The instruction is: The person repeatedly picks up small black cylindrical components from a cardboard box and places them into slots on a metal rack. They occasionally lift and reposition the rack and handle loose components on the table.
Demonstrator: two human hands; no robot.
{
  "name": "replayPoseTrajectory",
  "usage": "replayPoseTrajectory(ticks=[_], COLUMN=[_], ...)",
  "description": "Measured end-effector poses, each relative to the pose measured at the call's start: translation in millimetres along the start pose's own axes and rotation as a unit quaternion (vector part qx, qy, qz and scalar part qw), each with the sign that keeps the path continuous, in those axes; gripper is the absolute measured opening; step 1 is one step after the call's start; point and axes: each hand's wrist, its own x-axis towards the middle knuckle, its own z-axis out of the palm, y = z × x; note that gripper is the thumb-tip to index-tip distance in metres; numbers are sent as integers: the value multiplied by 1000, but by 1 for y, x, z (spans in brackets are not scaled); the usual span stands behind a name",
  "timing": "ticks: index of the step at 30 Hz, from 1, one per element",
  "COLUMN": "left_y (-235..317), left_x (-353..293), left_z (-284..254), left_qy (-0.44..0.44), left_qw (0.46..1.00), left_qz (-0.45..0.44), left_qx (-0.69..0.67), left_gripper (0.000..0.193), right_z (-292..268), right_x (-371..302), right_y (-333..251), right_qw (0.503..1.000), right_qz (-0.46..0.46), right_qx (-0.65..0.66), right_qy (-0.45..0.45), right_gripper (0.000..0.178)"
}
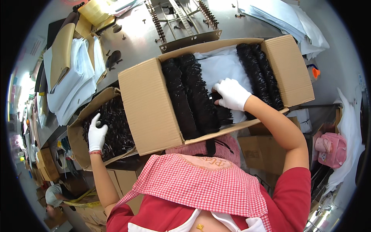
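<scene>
The left forearm (102,179) angles toward eleven o'clock, its white-gloved left hand (97,135) pointing to twelve, thumb and index parted. The right elbow (298,150) bends; the right forearm (273,120) aims between ten and eleven, the white-gloved right hand (234,95) pinching.

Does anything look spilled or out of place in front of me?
Slightly: small dark pieces lie scattered on the metal table, unlike those lined up on the metal rack. Also, black pieces in the left box lie jumbled, while the middle box holds neat black rows.
</scene>
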Motion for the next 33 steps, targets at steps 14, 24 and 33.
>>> replayPoseTrajectory(ticks=[14,24,33], left_y=[298,364,359], left_x=[-54,-52,-84], left_z=[105,194,219], left_qy=[-281,-437,-179], left_qw=[798,771,896], left_qz=[463,459,401], left_qx=[-265,60,60], left_gripper=[32,49,29], right_z=[1,-79,-96], right_x=[-65,-86,103], right_y=[-3,41,67], right_qw=[968,971,932], right_qz=[34,-82,-207], right_qx=[247,139,49], right_qy=[-33,179,292], right_gripper=[37,22,20])
